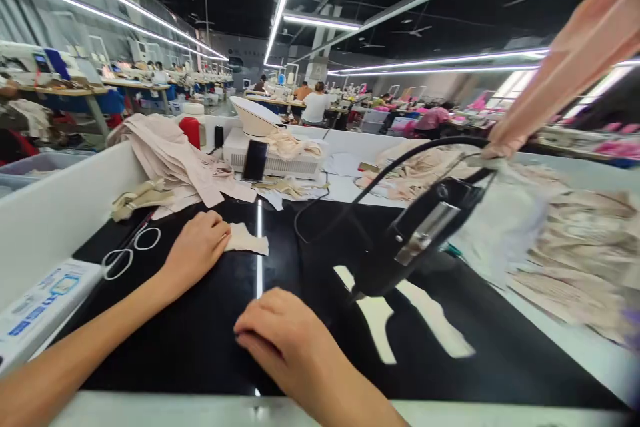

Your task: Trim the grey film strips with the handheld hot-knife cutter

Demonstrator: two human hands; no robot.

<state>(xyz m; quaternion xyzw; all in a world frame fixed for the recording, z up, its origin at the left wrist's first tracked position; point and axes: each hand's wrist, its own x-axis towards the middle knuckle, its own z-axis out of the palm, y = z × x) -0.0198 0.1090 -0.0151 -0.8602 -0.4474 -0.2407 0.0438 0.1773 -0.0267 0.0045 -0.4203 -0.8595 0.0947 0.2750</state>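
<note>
Black matting (190, 347) covers the white worktable (115, 407) before us, with a bright stripe of reflected light down its middle. Just left of and partly across that stripe, a little left of the frame's centre, lies the cream fabric piece (246, 240), flat, with a curved-in upper edge. Our left hand (197, 247) grasps its left end with bent fingers. Our right hand (293, 337), at lower centre, is apart from it, fingers curled toward the thumb; we cannot tell whether they pinch anything. Right of centre, a black machine (425, 233) slants down to the mat, its tip over more cream cutouts: a long strip (435, 320) on the right, and a shape (377, 328) whose upper part may run beneath the tip to the bit showing on its other side. Left of our left hand we see white-handled scissors (120, 263), and beyond them, at lower left, a white box (47, 313) with blue print. Behind the mat, at upper left, pale cloth (160, 153) is heaped beside a red spool (190, 132); a dark phone (255, 160) stands upright near it. More beige cloth (585, 240) fills the right side, under a blurred pink strip (565, 60) slanting from the upper right corner. Farther back, people sit among rows of machines beneath tube lights.
</note>
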